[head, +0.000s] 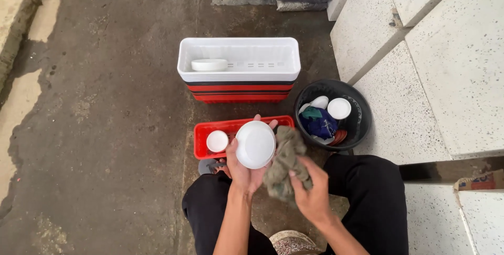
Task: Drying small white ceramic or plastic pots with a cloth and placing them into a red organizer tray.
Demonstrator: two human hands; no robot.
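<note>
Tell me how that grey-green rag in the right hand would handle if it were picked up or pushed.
The rag is probably floppy: it bunches and droops in folds from the right hand. It looks light, held by a few fingers. It should not roll or slip; pushed, it would likely crumple. Unlike the white bowl in the left hand, it seems unbreakable.

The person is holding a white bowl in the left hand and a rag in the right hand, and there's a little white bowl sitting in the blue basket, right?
Almost. The left hand does hold the white bowl, and the right hand does hold the rag. But the little white bowl sits in a red basket, not a blue one, as the head view shows.
</note>
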